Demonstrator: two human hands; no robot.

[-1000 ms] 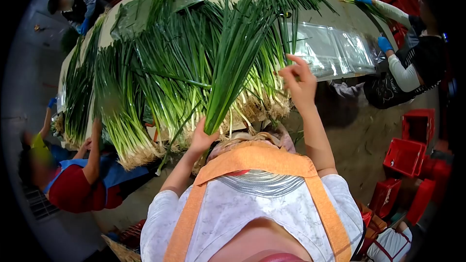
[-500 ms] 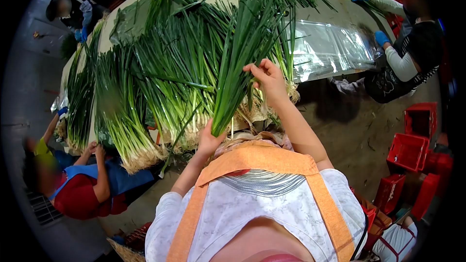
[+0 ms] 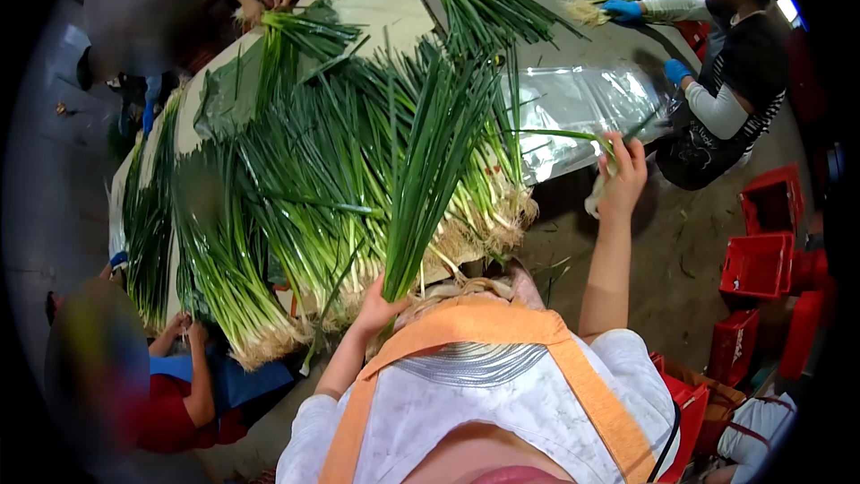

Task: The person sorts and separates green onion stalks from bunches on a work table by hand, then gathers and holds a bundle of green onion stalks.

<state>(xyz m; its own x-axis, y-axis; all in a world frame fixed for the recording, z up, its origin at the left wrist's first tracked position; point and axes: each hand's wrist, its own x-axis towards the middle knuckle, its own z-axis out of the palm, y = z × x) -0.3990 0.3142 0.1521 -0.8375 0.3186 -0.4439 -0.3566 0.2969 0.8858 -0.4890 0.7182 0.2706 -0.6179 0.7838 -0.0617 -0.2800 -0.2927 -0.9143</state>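
Note:
My left hand (image 3: 378,306) is wrapped round the lower end of a bunch of green onions (image 3: 434,157), whose long leaves point away from me over the table. Off to the right, my right hand (image 3: 623,177) pinches a loose green onion leaf (image 3: 569,133), with a pale, limp piece hanging under the fingers. Beside the held bunch lies a wide pile of green onions (image 3: 305,161), their white stems and roots toward me. The roots of the held bunch are hidden by my hand and apron.
Clear plastic sheeting (image 3: 560,94) covers the table's right side. Further green onions (image 3: 484,0) lie at the back. A co-worker with blue gloves (image 3: 624,10) stands at the right; other people work at the left and far side. Red crates (image 3: 757,264) stand on the floor at right.
My right hand has moved away from the bunch, out to the right, drawing a leaf with it. My left hand still grips the bunch. The view has shifted slightly.

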